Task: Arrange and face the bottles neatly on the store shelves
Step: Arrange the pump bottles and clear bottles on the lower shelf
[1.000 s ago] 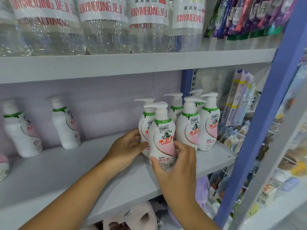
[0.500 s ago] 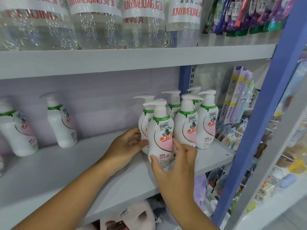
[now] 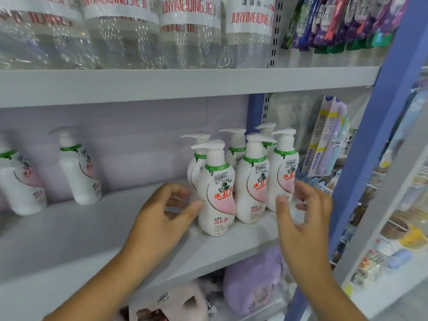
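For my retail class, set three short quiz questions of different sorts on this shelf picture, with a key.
1. True or false: the left hand grips the front white pump bottle with the pink label.
2. Multiple choice: what stands on the upper grey shelf? A) clear plastic bottles with red lettering B) cardboard boxes C) folded towels
3. Fill in: the collar below each pump head is ____.

Key
1. False: its fingers are spread beside the bottle, the thumb close to its side, gripping nothing. The right hand is open too.
2. A
3. green
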`<state>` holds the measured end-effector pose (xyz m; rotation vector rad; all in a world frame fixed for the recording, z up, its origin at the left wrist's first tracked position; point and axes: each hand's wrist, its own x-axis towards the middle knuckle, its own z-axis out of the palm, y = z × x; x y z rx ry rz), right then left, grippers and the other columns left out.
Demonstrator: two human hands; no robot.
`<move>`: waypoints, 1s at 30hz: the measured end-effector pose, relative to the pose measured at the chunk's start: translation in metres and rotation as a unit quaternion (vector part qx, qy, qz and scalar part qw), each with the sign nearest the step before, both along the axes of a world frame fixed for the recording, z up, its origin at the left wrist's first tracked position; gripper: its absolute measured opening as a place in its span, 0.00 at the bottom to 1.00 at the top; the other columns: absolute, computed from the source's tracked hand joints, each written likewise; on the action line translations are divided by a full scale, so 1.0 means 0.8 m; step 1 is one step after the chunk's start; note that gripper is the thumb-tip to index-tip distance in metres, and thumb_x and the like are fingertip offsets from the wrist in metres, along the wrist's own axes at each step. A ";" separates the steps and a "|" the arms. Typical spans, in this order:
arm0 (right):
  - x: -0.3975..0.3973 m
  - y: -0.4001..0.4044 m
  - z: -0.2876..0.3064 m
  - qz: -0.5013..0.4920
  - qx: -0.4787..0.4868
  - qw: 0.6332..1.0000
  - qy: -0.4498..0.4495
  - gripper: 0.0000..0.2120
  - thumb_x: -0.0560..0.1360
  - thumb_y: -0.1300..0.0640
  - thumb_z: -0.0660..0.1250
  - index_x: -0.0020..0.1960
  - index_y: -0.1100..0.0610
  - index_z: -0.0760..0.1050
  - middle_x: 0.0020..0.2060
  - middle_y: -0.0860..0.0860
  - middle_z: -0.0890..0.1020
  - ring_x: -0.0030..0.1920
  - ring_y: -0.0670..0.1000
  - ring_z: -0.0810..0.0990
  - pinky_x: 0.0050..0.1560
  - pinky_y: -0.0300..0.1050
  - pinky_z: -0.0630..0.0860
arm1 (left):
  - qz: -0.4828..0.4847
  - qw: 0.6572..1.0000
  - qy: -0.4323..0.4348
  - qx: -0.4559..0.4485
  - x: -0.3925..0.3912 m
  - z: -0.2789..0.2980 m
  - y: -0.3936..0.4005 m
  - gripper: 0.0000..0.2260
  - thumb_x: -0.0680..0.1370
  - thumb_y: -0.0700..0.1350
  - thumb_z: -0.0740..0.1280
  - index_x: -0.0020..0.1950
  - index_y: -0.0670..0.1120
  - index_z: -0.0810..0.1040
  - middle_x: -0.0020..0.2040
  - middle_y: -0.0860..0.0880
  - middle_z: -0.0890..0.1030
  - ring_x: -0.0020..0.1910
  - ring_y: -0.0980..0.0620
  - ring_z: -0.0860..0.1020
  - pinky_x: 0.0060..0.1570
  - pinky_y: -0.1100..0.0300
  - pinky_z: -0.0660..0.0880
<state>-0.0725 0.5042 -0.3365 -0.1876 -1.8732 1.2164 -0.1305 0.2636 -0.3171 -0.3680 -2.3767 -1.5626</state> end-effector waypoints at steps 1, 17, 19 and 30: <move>-0.003 0.020 0.001 0.004 -0.007 1.000 -0.029 0.23 0.79 0.50 0.68 0.72 0.47 0.69 0.65 0.42 0.68 0.64 0.42 0.73 0.67 0.48 0.73 | 0.004 1.000 -0.009 0.007 0.015 -0.006 0.009 0.15 0.71 0.54 0.77 0.55 0.56 0.78 0.53 0.58 0.82 0.48 0.61 0.81 0.47 0.67 0.78; -0.069 0.102 -0.004 0.188 0.043 0.967 -0.170 0.34 0.65 0.45 0.82 0.65 0.46 0.69 0.54 0.38 0.76 0.50 0.37 0.73 0.47 0.24 0.65 | 0.203 0.979 -0.015 0.013 0.060 -0.036 0.147 0.22 0.74 0.54 0.76 0.63 0.59 0.69 0.55 0.60 0.80 0.52 0.59 0.80 0.47 0.60 0.73; -0.070 0.099 -0.005 0.193 0.042 0.968 -0.157 0.36 0.64 0.44 0.83 0.67 0.48 0.70 0.57 0.41 0.77 0.54 0.42 0.74 0.50 0.35 0.67 | 0.235 0.972 -0.016 -0.006 0.060 -0.036 0.155 0.26 0.72 0.56 0.78 0.64 0.58 0.68 0.55 0.60 0.80 0.51 0.56 0.79 0.46 0.56 0.72; -0.069 0.094 -0.013 0.206 0.031 0.969 -0.130 0.42 0.62 0.43 0.83 0.69 0.48 0.65 0.61 0.44 0.74 0.59 0.46 0.74 0.55 0.43 0.71 | 0.312 0.948 -0.003 -0.060 0.049 -0.041 0.163 0.31 0.70 0.59 0.78 0.67 0.55 0.67 0.52 0.59 0.77 0.48 0.54 0.75 0.44 0.56 0.70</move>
